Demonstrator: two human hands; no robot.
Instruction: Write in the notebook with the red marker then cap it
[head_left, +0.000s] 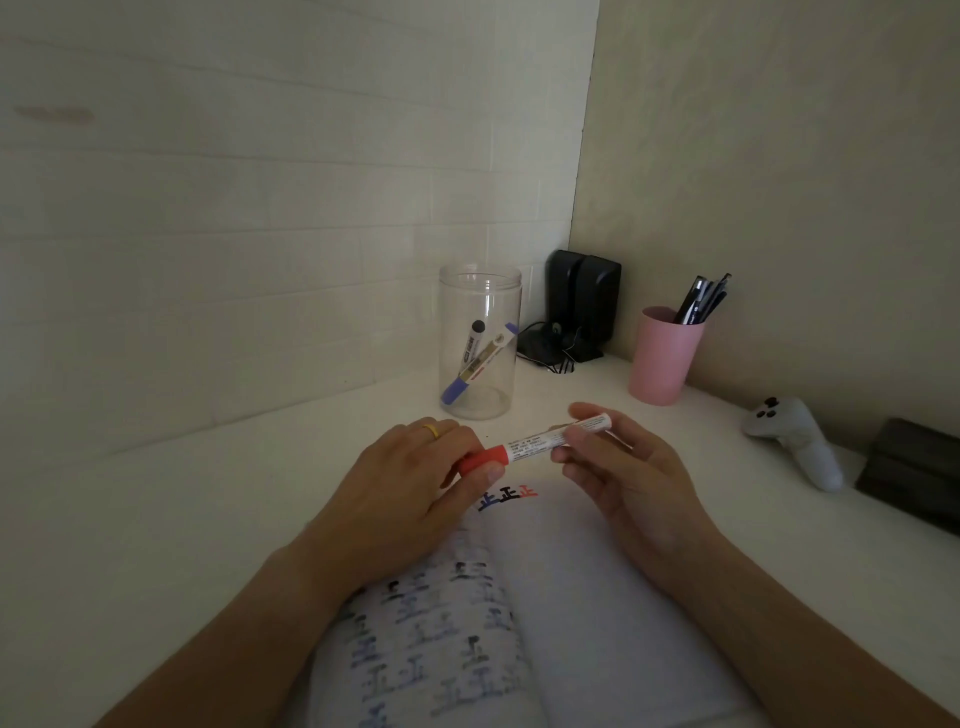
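The red marker (535, 441) is held in the air between both hands, above the far edge of the open notebook (597, 597), which lies at the near edge of the bench (208, 493). Its long axis runs across the person, low at the left and rising slightly to the right. The left hand (400, 493) pinches the red cap (485, 460) end with thumb and fingers closed round it; the right hand (613, 462) holds the white barrel near its far end, fingers narrowed on it. The cap sits in line with the barrel and appears joined to it, though in this dim light I cannot say whether it is pressed fully home. A red character (529, 491) already stands on the page beside a black one and a blue one. So the move to come turns on that one axis: the hands would push toward each other along the marker, left end against right.
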